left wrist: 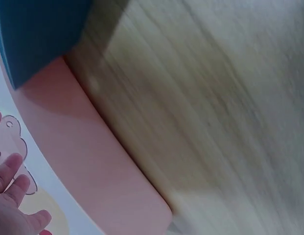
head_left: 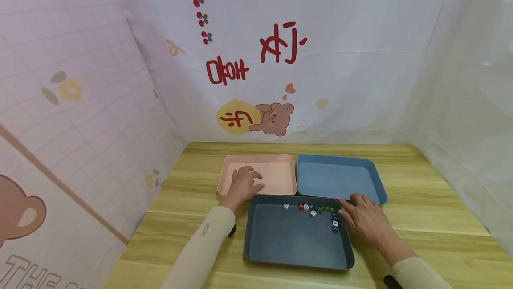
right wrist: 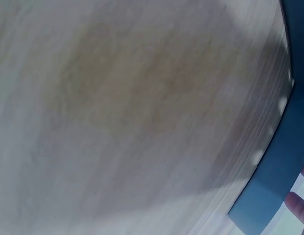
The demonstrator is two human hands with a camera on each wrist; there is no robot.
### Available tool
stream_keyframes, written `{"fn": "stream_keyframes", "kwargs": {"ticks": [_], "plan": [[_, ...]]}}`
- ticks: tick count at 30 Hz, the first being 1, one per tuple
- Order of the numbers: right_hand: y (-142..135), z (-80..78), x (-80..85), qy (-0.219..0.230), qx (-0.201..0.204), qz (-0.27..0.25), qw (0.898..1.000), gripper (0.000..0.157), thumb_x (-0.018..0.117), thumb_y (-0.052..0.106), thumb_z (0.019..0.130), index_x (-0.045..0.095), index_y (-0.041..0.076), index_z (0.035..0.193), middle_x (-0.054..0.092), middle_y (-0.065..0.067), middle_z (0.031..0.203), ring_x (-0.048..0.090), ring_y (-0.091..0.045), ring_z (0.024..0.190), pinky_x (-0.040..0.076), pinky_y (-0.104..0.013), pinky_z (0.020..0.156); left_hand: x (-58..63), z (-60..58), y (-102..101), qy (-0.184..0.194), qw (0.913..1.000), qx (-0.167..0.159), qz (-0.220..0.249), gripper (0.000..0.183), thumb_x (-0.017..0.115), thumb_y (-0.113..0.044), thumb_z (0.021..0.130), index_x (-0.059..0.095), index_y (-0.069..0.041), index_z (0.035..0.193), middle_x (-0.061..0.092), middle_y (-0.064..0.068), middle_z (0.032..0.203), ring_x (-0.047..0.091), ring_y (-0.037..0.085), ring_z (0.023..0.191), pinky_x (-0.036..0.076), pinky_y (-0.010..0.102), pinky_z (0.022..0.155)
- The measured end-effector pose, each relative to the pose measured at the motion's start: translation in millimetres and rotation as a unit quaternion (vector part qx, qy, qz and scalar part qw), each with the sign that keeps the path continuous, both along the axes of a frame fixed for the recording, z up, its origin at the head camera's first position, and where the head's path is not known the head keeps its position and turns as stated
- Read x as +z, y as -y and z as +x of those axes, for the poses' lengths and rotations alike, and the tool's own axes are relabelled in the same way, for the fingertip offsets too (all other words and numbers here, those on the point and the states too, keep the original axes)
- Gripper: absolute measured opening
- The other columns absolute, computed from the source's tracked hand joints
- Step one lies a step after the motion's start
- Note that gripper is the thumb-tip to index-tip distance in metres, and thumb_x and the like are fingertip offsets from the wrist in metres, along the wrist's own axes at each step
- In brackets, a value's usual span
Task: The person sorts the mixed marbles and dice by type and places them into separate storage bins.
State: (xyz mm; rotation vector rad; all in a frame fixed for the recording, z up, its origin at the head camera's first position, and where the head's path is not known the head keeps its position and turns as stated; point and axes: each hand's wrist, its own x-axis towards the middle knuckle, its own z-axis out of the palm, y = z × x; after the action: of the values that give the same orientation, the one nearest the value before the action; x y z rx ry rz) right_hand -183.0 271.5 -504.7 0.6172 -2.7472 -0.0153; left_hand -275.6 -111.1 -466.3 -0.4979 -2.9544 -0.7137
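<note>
White cloth [head_left: 372, 57] walls in a wood-grained worktop [head_left: 168, 231] with rounded far corners. Dice lie inside the dark tray [head_left: 296, 240], gathered toward its far right corner: a white die [head_left: 286, 206] apart on the left, a red die [head_left: 301, 207] along the far edge, green dice [head_left: 327, 209] near the corner, blue dice [head_left: 335, 229] down the right edge, and a few more white ones among them. Over the near left part of the pink tray [head_left: 276, 175], the left hand [head_left: 242, 184] arches its fingers; a red speck [head_left: 253, 182] shows between them — whether it is pinched or let go, I cannot tell. At the dark tray's far right corner rests the right hand [head_left: 364, 217], fingers loosely extended, no die visible in its grasp. Behind the dark tray, toward the worktop's far edge, the pink tray sits beside the blue tray [head_left: 336, 177]. Past that edge the cloth carries red characters [head_left: 277, 44], cherries [head_left: 201, 18] and a bear [head_left: 276, 120]; on the left it turns gridded, with yellow flowers [head_left: 70, 90] — the right side is plain.
</note>
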Motion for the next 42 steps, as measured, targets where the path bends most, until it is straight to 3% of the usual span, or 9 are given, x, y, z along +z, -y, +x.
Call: {"fn": "stream_keyframes", "kwargs": {"ticks": [15, 30, 36, 42], "plan": [[-0.3, 0.4, -2.4, 0.01, -0.011, -0.014, 1.0, 0.043, 0.058, 0.04, 0.099, 0.065, 0.015, 0.134, 0.057, -0.018, 0.115, 0.055, -0.04, 0.107, 0.049, -0.058, 0.08, 4.4, 10.1, -17.7, -0.012, 0.9994, -0.029, -0.014, 0.029, 0.074, -0.03, 0.091, 0.073, -0.014, 0.115, 0.054, 0.016, 0.138, 0.039, 0.033, 0.136, 0.016, 0.064, 0.113], [-3.1, -0.8, -5.2, 0.005, -0.009, -0.02, 1.0, 0.044, 0.06, 0.039, 0.098, 0.064, 0.015, 0.135, 0.057, -0.018, 0.115, 0.056, -0.039, 0.107, 0.049, -0.058, 0.083, 5.9, 18.7, -37.9, -0.019, 0.9982, -0.057, 0.003, 0.027, 0.076, -0.028, 0.089, 0.075, -0.013, 0.111, 0.055, 0.017, 0.137, 0.042, 0.034, 0.134, 0.018, 0.064, 0.113], [-3.8, -0.3, -6.9, -0.003, -0.007, -0.016, 1.0, 0.044, 0.06, 0.038, 0.098, 0.064, 0.015, 0.135, 0.056, -0.019, 0.116, 0.056, -0.041, 0.107, 0.047, -0.059, 0.085, 3.8, 21.8, -42.7, -0.016, 0.9983, -0.055, -0.007, 0.028, 0.075, -0.032, 0.089, 0.075, -0.015, 0.112, 0.055, 0.015, 0.137, 0.042, 0.032, 0.134, 0.018, 0.061, 0.114], [-3.3, 2.1, -6.9, 0.014, -0.013, -0.031, 0.999, 0.045, 0.057, 0.039, 0.1, 0.062, 0.014, 0.137, 0.056, -0.024, 0.13, 0.054, -0.046, 0.116, 0.039, -0.065, 0.095, 3.4, 23.3, -45.8, -0.014, 0.9985, -0.047, -0.024, 0.03, 0.074, -0.034, 0.089, 0.075, -0.017, 0.114, 0.054, 0.012, 0.139, 0.041, 0.031, 0.135, 0.017, 0.06, 0.115]]}}
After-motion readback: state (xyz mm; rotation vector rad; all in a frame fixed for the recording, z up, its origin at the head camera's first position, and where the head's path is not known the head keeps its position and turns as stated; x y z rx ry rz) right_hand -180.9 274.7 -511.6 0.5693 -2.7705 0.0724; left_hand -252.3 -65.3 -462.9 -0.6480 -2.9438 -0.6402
